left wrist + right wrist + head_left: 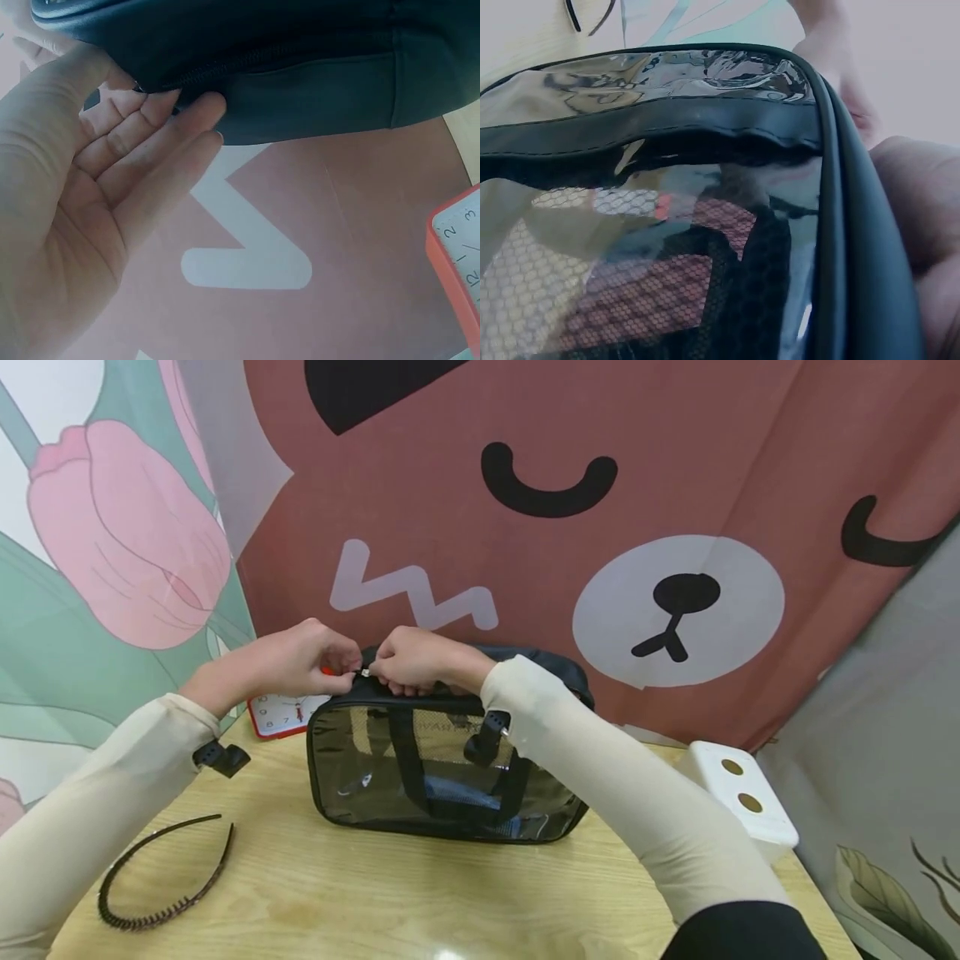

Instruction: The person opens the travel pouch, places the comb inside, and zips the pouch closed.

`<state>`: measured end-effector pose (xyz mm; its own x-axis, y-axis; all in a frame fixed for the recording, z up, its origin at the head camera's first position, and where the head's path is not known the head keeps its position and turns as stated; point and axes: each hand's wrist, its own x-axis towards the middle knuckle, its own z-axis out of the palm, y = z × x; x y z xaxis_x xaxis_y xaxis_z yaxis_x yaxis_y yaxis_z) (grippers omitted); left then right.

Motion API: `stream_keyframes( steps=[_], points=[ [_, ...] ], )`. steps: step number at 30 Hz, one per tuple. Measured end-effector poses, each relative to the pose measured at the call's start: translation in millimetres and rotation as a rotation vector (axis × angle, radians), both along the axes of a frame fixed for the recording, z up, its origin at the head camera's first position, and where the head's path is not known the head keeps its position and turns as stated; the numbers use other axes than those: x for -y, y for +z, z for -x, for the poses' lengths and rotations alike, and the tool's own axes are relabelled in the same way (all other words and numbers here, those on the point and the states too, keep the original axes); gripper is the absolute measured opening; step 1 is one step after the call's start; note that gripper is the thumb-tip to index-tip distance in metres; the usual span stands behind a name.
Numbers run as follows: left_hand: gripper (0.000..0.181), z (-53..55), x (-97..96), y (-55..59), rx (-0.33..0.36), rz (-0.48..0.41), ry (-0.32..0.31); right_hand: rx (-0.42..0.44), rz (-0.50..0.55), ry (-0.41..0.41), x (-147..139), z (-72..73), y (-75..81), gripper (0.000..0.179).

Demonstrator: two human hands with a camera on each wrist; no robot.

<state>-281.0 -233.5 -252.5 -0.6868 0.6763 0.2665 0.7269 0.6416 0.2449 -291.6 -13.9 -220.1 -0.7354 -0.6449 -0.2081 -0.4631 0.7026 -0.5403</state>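
A black-trimmed bag (352,777) with a see-through front stands upright on the table, mesh and a bluish item (457,793) showing inside. At its top left corner, my left hand (288,660) pinches the bag's edge beside the zipper; thumb and fingertips meet there in the left wrist view, where the zipper teeth (232,67) run along the dark top. Close beside it, my right hand (423,660) reaches over the top and pinches the small metal zipper pull (365,672). In the right wrist view the bag's black piping (832,210) hides most of the right hand's fingers.
Behind the bag's left end is a red-framed clock (281,714). A dark toothed headband (138,922) lies at the table's front left. To the right stands a white box (765,818) with two gold dots. A bear-print cloth (540,568) hangs right behind the bag.
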Motion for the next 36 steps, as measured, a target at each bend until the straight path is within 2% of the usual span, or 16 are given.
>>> stream_keyframes(
  steps=[5, 9, 14, 23, 36],
  points=[
    [0.003, 1.0, 2.1, -1.8, 0.012, 0.005, 0.015, -0.005, -0.025, 0.001, -7.7, -1.2, 0.5, 0.038],
    [0.006, 0.2, 3.7, -3.3, 0.023, -0.001, 0.020, 0.020, -0.033, -0.010, -13.3, -1.6, 0.1, 0.038],
    [0.008, -2.1, 4.7, -3.2, 0.000, -0.011, 0.012, 0.051, -0.027, 0.007, -19.1, -0.5, 0.9, 0.037],
    [0.009, -1.1, 4.6, -4.6, 0.018, 0.000, 0.062, 0.059, 0.002, 0.028, -37.1, 0.3, 2.7, 0.037],
    [0.010, -3.2, 4.8, -4.5, 0.032, -0.009, 0.044, 0.047, -0.012, -0.006, -65.4, 0.9, 5.3, 0.037]
  ],
)
